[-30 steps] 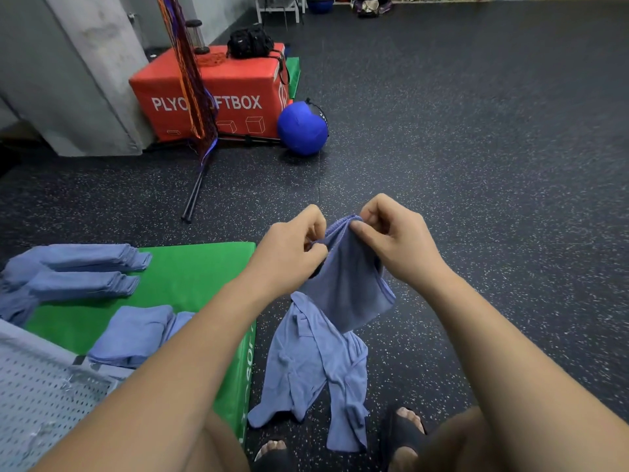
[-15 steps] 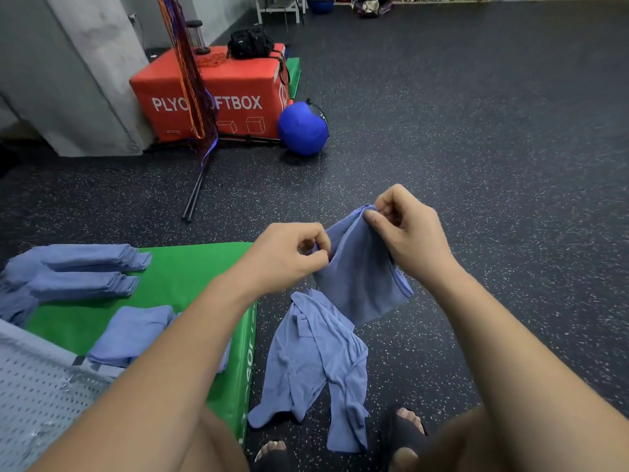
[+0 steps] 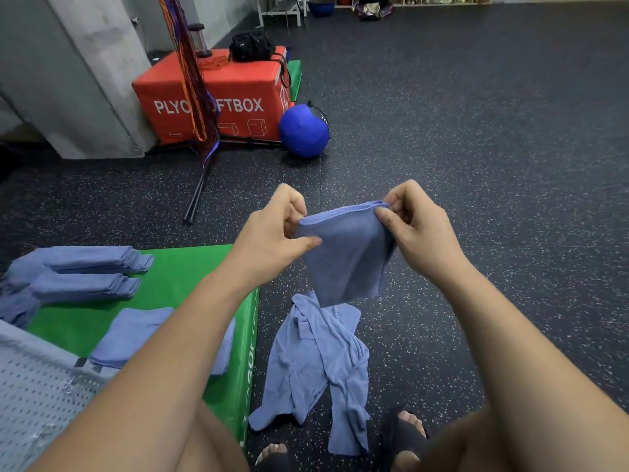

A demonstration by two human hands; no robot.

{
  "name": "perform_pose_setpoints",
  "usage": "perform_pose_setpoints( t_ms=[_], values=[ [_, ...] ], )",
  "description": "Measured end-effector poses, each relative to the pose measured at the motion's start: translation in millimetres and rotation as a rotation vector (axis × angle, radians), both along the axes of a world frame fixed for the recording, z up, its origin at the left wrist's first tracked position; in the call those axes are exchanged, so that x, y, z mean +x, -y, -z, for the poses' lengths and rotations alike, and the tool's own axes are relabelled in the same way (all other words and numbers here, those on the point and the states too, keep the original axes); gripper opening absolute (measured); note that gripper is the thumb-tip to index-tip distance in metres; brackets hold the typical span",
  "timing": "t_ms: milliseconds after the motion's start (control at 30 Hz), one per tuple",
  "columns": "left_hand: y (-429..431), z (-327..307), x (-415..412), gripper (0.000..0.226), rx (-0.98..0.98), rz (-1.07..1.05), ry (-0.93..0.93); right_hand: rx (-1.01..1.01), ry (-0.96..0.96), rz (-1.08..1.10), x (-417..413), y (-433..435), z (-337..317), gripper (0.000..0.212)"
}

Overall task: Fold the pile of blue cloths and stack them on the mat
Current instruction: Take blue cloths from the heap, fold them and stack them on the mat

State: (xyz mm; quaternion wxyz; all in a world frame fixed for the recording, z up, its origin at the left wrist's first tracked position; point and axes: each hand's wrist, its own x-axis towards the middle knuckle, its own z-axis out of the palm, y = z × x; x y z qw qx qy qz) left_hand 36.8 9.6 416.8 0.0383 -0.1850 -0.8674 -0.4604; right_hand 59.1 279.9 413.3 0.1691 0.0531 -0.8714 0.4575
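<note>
we see a cloth [image 3: 347, 260] held up in the air over the floor [image 3: 493, 199], just right of the mat [image 3: 190, 277]. left hand [image 3: 275, 233] pinches its top left corner, thumb in front, fingers curled behind. right hand [image 3: 418, 229] pinches the top right corner between thumb and curled fingers. the top hem is stretched between them and the rest hangs down, doubled.

below it the pile [image 3: 320, 362] of loose blue cloths lies crumpled on the floor, touching the mat's right edge, between the mat and the sandals [image 3: 408, 434]. on the green mat: two stacks [image 3: 81, 267] of folded cloths at the far left, and one folded cloth [image 3: 129, 335] nearer, partly covered by the left forearm. the forearm also hides part of the mat. a white perforated panel [image 3: 34, 403] sits at bottom left, overlapping the mat's near corner.

further back: a red box [image 3: 238, 90] against a grey pillar [image 3: 85, 80], a black bag [image 3: 252, 46] on top of it, a blue ball [image 3: 303, 131] just beside its right corner. a net [image 3: 194, 80] on a black stand hangs in front of the box.

writing: the box reads "plyo" and "ftbox" in white, middle letters hidden by the net. white letters run along the mat's side, too skewed to read.
</note>
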Motion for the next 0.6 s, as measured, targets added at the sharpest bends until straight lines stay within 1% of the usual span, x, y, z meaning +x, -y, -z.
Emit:
perform_pose_setpoints(
  t_ms=[100,133,233,300,367,467,600],
  values=[
    [-5.6,-1.4,4.2,0.041,0.125,0.048,0.054,0.087,0.111,-0.093,2.3,0.7,1.0,0.035],
    [-6.6,-1.4,4.7,0.038,0.147,0.061,0.075,0.13,0.144,-0.119,3.2,2.2,1.8,0.038],
    [-8.2,-3.8,7.4,0.037,0.198,0.095,0.127,0.243,0.236,-0.175,4.7,6.3,4.8,0.037],
    [-8.1,-5.0,9.0,0.039,0.205,0.119,0.148,0.276,0.263,-0.205,6.0,9.9,4.1,0.036],
    [-7.9,-4.2,9.8,0.04,0.171,0.13,0.153,0.232,0.206,-0.265,8.2,17.2,1.4,0.034],
    [-8.4,-2.1,10.0,0.037,0.133,0.144,0.157,0.083,0.1,-0.379,12.7,34.1,-2.5,0.026],
    [-7.7,-0.9,11.0,0.039,0.126,0.146,0.159,0.073,0.021,-0.355,13.7,51.5,2.5,0.015]
  ],
)
